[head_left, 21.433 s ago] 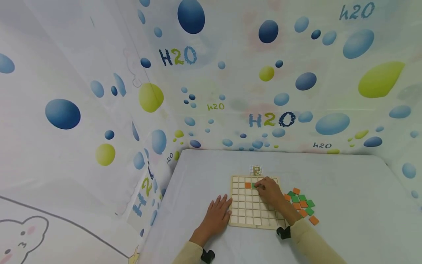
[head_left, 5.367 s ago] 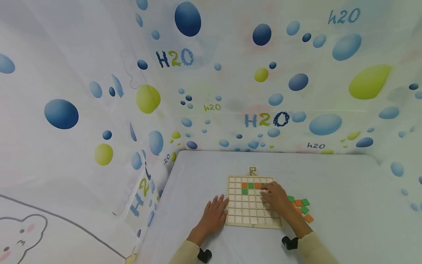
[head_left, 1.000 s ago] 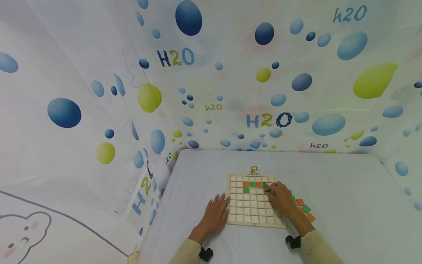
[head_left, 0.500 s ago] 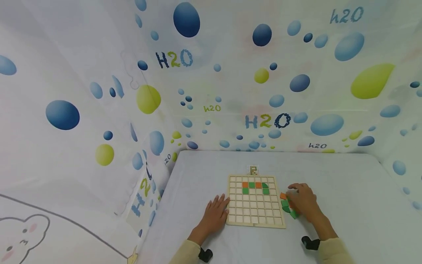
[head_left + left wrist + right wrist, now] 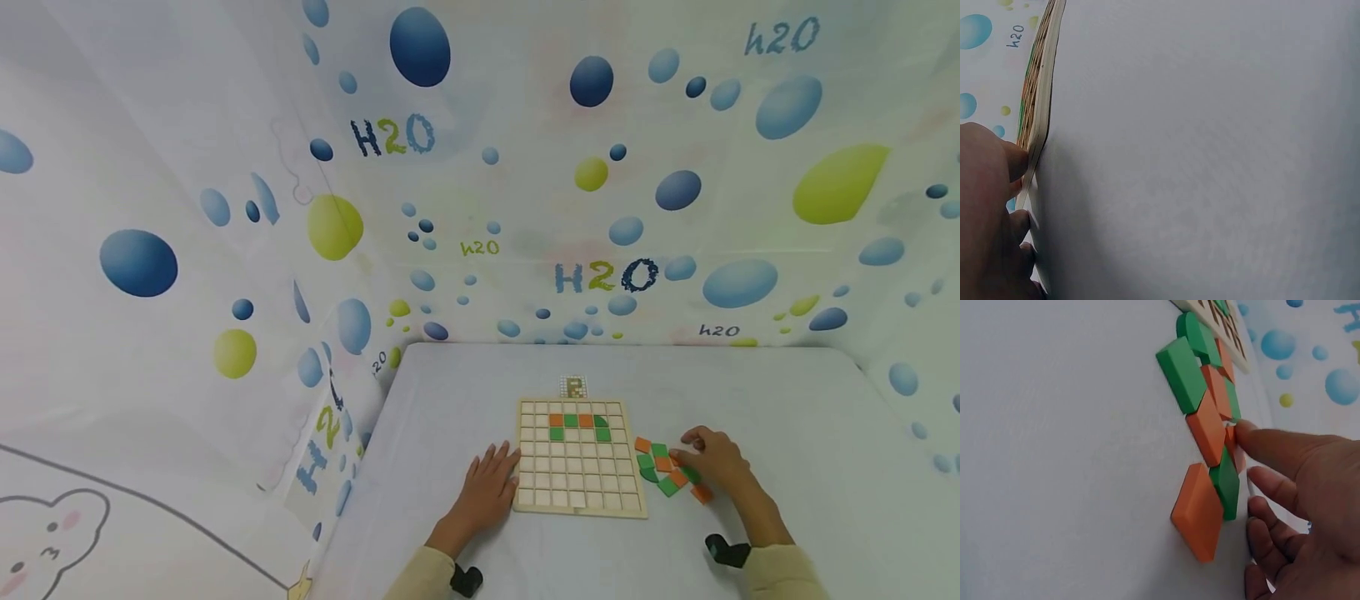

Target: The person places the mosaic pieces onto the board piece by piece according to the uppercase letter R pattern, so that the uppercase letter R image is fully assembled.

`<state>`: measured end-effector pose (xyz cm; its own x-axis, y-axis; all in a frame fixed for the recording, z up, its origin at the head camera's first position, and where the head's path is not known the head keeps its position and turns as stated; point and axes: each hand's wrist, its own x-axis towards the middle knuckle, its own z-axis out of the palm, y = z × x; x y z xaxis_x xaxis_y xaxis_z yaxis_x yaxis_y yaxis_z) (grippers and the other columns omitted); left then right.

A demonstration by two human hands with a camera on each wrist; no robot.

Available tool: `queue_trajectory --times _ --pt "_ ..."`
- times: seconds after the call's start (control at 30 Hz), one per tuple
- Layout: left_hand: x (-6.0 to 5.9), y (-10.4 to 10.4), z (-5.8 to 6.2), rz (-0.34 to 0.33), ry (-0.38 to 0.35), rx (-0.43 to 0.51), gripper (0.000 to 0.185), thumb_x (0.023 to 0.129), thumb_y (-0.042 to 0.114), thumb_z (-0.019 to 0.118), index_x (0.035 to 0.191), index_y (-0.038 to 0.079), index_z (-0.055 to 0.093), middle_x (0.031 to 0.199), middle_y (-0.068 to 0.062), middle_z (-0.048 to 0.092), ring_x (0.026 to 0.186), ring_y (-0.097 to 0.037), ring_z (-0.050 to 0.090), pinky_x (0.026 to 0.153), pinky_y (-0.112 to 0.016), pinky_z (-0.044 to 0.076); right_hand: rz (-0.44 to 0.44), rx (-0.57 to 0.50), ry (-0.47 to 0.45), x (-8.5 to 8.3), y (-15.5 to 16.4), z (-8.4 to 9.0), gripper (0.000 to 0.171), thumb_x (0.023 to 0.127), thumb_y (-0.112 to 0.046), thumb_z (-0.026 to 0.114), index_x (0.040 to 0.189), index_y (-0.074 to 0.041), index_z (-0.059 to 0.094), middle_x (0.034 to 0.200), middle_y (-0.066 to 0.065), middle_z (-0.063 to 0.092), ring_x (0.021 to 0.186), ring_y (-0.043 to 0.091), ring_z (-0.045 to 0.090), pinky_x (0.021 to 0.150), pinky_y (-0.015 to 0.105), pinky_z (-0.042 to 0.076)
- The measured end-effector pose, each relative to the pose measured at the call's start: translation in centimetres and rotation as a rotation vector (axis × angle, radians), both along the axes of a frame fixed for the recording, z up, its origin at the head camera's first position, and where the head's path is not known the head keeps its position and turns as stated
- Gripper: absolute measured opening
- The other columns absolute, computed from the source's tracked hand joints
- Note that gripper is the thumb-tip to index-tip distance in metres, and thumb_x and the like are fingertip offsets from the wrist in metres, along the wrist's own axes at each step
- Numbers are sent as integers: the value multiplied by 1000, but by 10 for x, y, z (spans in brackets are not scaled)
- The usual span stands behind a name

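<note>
Right hand (image 5: 716,458): thumb touching an orange tile (image 5: 1232,440); no pinch visible
Left hand (image 5: 489,492): spread, touching the board (image 5: 573,486)
Set in board: six tiles (image 5: 585,422); most cells bare
Unplaced: loose tiles (image 5: 663,464), just right of it
Beyond: pattern card (image 5: 574,387)

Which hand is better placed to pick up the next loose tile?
Likely the right hand: it's at the loose tiles, right of the board. The left hand rests at the board's left edge, farther away.

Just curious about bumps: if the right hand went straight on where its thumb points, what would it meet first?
Most likely the orange tile at the thumb tip; whether the right hand touches it is hard to tell.
</note>
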<state>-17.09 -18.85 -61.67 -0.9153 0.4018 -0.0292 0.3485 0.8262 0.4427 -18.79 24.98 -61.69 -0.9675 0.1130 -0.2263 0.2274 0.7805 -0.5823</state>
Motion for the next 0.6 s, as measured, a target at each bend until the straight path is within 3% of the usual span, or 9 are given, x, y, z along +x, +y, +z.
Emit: queue_trajectory --times 0.23,0.37,0.6 --pt "0 -1 -3 -3 -1 5 48 113 27 44 160 15 46 169 -13 38 158 -40 30 125 -65 23 4 -3 52 1 -6 3 40 101 -34 69 117 3 64 113 26 64 102 41 62 79 58 47" --pt "-1 -2 -4 -6 0 6 49 113 29 44 160 15 46 169 -13 38 158 -40 30 125 -65 23 6 -6 75 2 -11 3 43 101 -34 67 121 4 65 114 26 64 102 40 62 81 59 48" --pt "-1 -2 -4 -7 -4 7 49 113 28 43 160 15 45 169 -13 38 158 -40 30 125 -65 23 29 21 154 0 -34 -1 52 100 -40 68 130 2 63 125 32 60 114 49 57 84 69 44"
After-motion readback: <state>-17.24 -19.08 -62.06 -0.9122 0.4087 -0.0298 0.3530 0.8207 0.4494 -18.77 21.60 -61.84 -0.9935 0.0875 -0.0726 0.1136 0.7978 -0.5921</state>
